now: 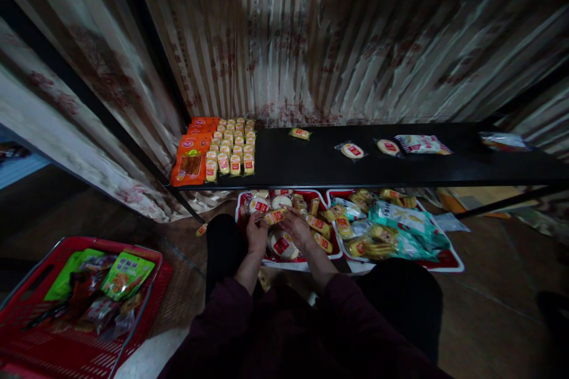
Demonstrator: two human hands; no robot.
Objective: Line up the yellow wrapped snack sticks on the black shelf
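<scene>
Both of my hands are over a red-rimmed tray [240, 207] of wrapped snacks. Between them is a small yellow wrapped snack cake [274, 217] with a red and orange label. The fingers of my left hand [256, 235] close on its left end, while my right hand [297, 228] pinches its right end. Beneath them in the tray lie round white wrapped crackers [284, 245] with red labels and more yellow packs [318, 225]. On the black shelf [293, 163] just ahead, similar yellow snack cakes [230, 145] stand in tight rows beside orange snack bags [192, 157].
A second red tray [454, 257] holds teal bags [402, 219] and yellow packs. Single packs, including a white bag [422, 144], lie along the shelf. To the left, a red basket [162, 284] contains green bags [128, 275]. A striped curtain [275, 41] hangs behind the shelf.
</scene>
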